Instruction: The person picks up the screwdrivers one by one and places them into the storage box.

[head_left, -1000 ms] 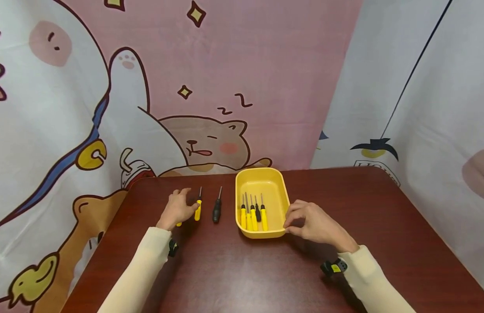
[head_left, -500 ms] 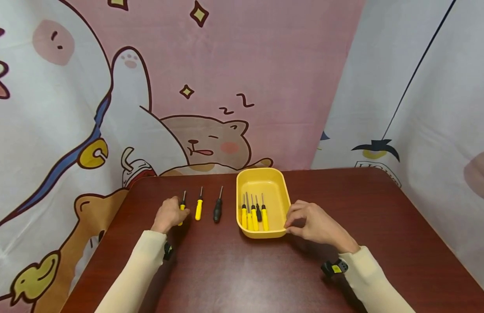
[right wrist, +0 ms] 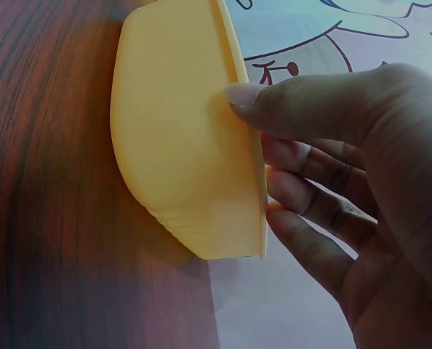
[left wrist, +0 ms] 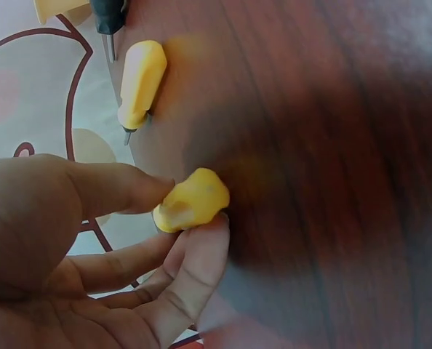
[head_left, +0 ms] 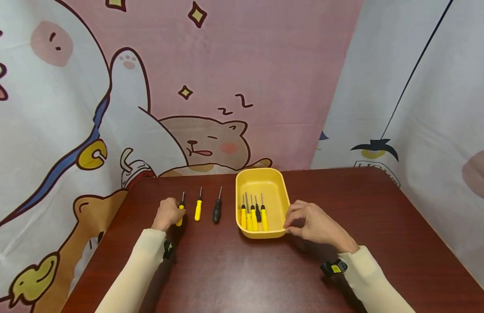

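At the left of the table, my left hand (head_left: pixel 168 214) pinches the yellow handle of a screwdriver (left wrist: pixel 201 198) between thumb and fingers. Its black collar and thin shaft point away from me in the head view. To its right lie another yellow screwdriver (head_left: pixel 198 210) and a black screwdriver (head_left: pixel 217 210), apart from each other. My right hand (head_left: pixel 313 222) pinches the near right rim of a yellow plastic tray (head_left: pixel 282 191), thumb outside and fingers at the rim in the right wrist view. Inside that tray, several yellow screwdrivers (head_left: pixel 254 220) and a small black screwdriver (head_left: pixel 258 214) lie side by side.
Everything stands on a dark reddish wooden table (head_left: pixel 234 278). Beyond its back edge hangs a cloth with cartoon animals (head_left: pixel 214 143). A dark band with a device is on each wrist.
My left hand has moved left and a little down, away from the middle yellow screwdriver, and now grips the leftmost one. The right hand keeps its place on the tray rim.
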Demonstrator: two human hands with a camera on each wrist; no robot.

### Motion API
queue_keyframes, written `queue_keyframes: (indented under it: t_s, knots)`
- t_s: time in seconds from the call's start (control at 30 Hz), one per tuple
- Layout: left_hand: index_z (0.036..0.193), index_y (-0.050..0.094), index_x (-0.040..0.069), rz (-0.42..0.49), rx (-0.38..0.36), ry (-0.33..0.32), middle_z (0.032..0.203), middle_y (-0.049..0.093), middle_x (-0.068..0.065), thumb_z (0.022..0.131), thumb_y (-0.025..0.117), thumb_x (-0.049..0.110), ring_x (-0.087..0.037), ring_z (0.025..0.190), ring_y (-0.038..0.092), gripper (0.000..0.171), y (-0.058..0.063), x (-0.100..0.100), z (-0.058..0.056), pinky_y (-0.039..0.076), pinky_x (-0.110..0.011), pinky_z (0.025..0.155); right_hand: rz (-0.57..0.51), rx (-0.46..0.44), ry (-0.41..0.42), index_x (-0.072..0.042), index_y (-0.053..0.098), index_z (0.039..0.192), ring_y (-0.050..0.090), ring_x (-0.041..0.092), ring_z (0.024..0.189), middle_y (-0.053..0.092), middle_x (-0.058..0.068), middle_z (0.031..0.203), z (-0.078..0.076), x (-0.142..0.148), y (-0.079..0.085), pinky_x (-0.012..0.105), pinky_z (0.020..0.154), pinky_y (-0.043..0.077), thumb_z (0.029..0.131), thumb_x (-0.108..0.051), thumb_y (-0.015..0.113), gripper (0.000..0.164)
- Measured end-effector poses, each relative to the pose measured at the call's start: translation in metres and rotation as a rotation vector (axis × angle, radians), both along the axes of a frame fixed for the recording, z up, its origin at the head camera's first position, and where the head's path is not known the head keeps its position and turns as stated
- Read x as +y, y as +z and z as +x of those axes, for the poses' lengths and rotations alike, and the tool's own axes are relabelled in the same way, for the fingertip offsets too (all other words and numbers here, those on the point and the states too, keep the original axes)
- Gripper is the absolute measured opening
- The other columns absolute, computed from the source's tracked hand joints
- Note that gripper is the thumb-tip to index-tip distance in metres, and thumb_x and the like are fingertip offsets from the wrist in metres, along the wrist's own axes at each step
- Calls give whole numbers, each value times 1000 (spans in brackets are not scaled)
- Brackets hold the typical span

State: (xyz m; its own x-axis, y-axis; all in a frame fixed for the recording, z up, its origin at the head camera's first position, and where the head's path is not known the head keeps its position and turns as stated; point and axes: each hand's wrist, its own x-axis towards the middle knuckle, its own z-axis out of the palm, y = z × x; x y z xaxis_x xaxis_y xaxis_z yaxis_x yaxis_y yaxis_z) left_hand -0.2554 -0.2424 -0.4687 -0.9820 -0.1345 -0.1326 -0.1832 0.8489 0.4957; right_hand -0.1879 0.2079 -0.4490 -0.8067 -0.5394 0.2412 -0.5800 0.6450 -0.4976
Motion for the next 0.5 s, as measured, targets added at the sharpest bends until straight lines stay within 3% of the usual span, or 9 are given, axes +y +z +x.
queue_keyframes:
  t_s: [0.3, 0.5]
  knots:
    - [57, 48, 11, 13, -25, 14, 54, 41, 1, 83, 64, 5, -15, 48, 40, 31, -1, -2, -3, 33, -25, 46, -7, -1, -1, -35, 79, 86, 57, 4, 90, 65, -23, 86, 0, 0, 0, 28, 83, 55, 77, -20, 92, 22]
    - [66, 53, 6, 41, -35, 39, 62, 46, -3, 84, 64, 4, -18, 53, 46, 21, 4, 1, -1, 37, -26, 48, -10, -3, -5, -35, 79, 86, 56, 3, 90, 65, -24, 86, -1, 0, -1, 27, 83, 55, 77, -19, 92, 23]
